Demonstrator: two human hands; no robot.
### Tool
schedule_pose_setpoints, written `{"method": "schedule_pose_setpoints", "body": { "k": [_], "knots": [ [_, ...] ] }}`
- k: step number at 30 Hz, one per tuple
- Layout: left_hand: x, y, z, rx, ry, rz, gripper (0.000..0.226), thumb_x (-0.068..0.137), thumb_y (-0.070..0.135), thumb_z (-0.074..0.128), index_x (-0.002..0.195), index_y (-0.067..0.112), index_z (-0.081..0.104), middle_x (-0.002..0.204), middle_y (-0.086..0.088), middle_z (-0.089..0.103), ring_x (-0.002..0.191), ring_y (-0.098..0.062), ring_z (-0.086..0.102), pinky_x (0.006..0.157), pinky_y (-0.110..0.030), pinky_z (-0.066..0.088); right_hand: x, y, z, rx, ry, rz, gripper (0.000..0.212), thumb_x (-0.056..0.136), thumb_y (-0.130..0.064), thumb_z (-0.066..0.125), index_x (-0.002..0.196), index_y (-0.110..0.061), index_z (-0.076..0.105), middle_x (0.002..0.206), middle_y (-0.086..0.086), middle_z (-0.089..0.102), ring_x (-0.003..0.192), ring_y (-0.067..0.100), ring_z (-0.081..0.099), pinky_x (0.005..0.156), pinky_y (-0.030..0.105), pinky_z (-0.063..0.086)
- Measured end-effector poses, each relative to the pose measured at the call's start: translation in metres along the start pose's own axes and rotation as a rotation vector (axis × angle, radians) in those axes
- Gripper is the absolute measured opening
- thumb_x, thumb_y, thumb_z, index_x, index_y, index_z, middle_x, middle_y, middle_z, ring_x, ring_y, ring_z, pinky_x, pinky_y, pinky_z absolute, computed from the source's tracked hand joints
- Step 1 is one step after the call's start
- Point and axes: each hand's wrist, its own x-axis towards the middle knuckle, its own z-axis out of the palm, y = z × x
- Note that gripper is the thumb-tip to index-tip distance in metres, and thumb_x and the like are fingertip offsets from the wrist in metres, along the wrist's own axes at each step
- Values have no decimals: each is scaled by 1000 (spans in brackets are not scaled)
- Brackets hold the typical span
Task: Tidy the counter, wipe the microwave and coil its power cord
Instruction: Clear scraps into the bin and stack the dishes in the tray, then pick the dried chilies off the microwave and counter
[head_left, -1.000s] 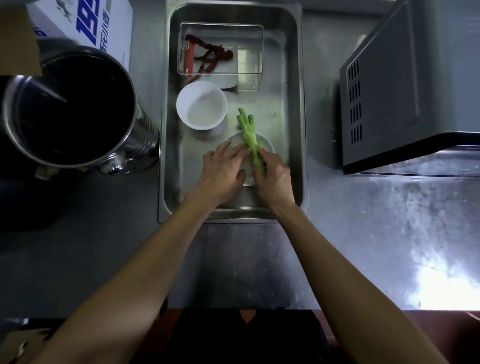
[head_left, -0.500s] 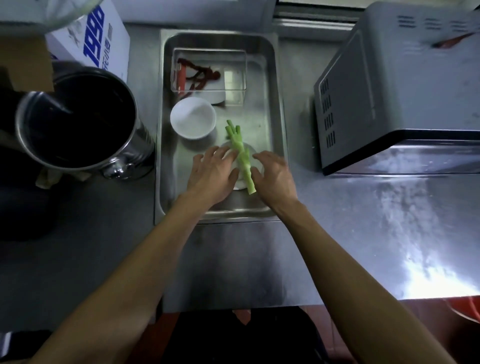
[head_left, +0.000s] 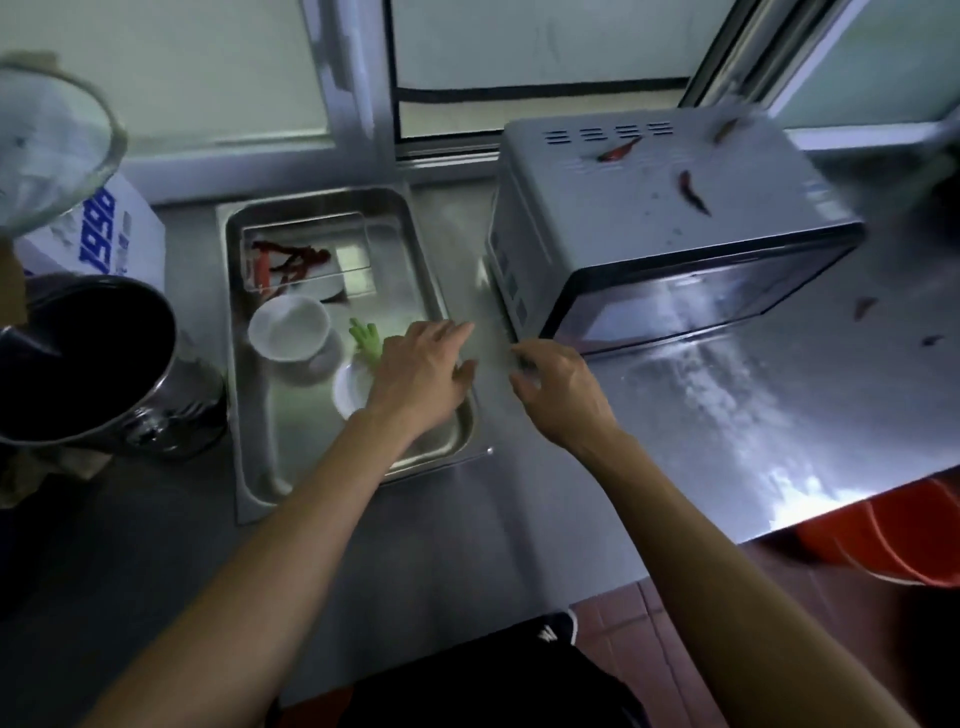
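Microwave (head_left: 670, 208), a boxy grey steel one with a dark glass door, sits at the back right of the shiny steel bench (head_left: 727, 415), with several red chilli peppers (head_left: 693, 193) scattered across its top and a couple more on the bench beside it. Its power cord is not visible. A second ago both hands were down in the rectangular steel tray (head_left: 322, 462), around the pale green celery stalk (head_left: 366, 339) lying on a small white dish (head_left: 349, 391); now both have let go. The left hand (head_left: 421, 371) hovers over the tray's right edge, fingers spread and holding nothing. The right hand (head_left: 558, 392) has swung out over the bench just beside the microwave's front corner, fingers loosely curled and empty. The celery looks stowed, so attention seems to be turning to the chillies and the wipe-down.
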Motion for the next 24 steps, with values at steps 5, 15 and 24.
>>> {"method": "schedule_pose_setpoints", "body": {
  "k": [5, 15, 24],
  "knots": [
    [10, 65, -4, 3, 48, 78, 54, 98, 42, 52, 147, 22, 44, 144, 0, 54, 131, -26, 48, 99, -46, 45, -31, 44, -53, 22, 103, 52, 29, 91, -18, 62, 118, -9, 69, 118, 12, 69, 110, 33, 60, 93, 47, 50],
    [16, 210, -4, 45, 95, 148, 53, 97, 41, 54, 146, 22, 48, 145, 2, 53, 129, -25, 49, 99, -44, 44, -88, 138, -147, 11, 192, 45, 32, 89, -25, 54, 116, -12, 65, 117, 9, 67, 106, 34, 60, 86, 48, 52],
    [23, 282, -6, 61, 118, 120, 53, 99, 42, 52, 147, 21, 47, 147, 1, 51, 131, -25, 48, 101, -46, 45, -106, 194, -203, 32, 235, 50, 39, 96, -21, 58, 134, -12, 59, 134, 8, 61, 123, 31, 53, 101, 44, 46]
  ]
}}
